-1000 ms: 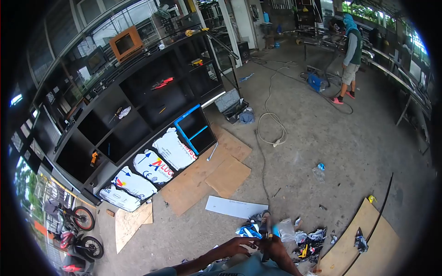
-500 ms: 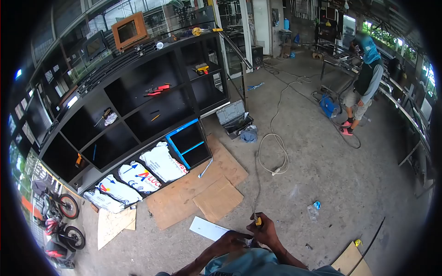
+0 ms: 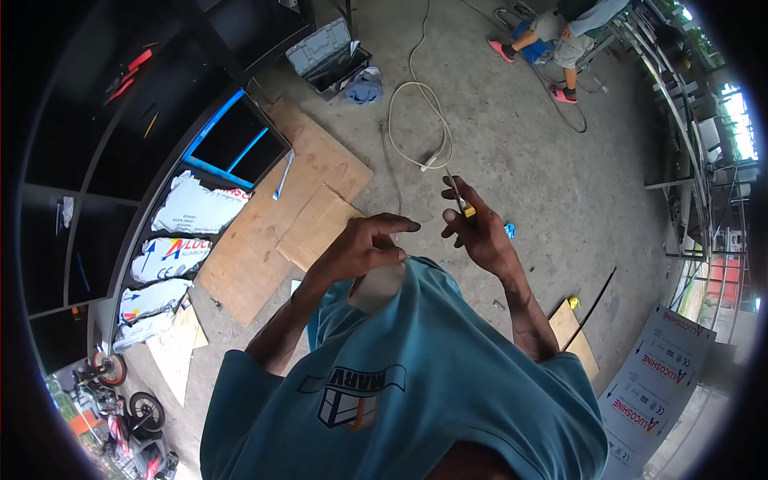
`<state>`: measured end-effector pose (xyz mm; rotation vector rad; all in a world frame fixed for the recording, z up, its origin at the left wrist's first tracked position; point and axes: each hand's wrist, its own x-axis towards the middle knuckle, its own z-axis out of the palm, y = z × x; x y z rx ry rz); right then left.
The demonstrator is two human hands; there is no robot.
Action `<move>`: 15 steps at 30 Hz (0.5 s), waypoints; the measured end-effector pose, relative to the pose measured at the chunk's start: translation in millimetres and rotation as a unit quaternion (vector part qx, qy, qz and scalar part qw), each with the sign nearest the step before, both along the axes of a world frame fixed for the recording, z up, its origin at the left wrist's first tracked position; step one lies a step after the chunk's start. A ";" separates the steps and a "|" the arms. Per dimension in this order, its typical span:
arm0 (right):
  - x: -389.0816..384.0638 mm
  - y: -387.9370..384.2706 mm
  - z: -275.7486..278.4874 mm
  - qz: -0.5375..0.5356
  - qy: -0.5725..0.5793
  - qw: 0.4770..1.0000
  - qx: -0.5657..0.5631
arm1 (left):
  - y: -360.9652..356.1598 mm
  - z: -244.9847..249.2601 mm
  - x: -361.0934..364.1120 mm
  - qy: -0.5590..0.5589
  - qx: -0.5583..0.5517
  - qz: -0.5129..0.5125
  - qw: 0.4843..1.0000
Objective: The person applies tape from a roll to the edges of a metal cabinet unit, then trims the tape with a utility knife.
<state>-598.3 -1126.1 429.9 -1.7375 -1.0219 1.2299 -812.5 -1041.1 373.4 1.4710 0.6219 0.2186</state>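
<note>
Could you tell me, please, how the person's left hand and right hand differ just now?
The right hand grips a thin yellow-handled tool; the left hand shows no tool. The left hand sits against the teal shirt, forefinger stretched out; the right hand is held over the concrete floor. Both are bare, raised and close together.

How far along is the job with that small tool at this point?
Done: the black shelf stands, and wrapped panels lie in its bottom bays. In hand: the right hand grips a slim tool with a yellow band; the left hand curls over a pale piece, grip unclear. Left, likely: the panels are in wrapping, and boards and an open toolbox lie on the floor.
</note>
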 end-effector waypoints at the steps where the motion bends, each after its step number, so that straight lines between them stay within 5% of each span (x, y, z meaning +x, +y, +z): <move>1: 7.7 18.7 14.2 -0.003 -0.002 1.000 0.006 | 23.2 0.9 0.5 0.011 0.004 -0.006 1.000; 6: 14.2 70.2 31.2 0.280 -0.106 0.954 -0.023 | 103.6 16.3 -2.8 0.021 -0.032 -0.009 0.999; 7: 15.7 79.0 15.8 0.287 -0.149 0.945 0.048 | 114.3 18.3 -2.2 0.040 -0.012 0.001 0.999; 10: 20.9 126.4 6.3 0.346 -0.269 0.899 0.014 | 144.4 24.2 3.5 0.027 -0.048 0.064 0.996; 15: 39.2 224.9 16.2 0.452 -0.292 0.841 0.057 | 197.5 26.1 19.7 0.081 0.014 0.109 0.991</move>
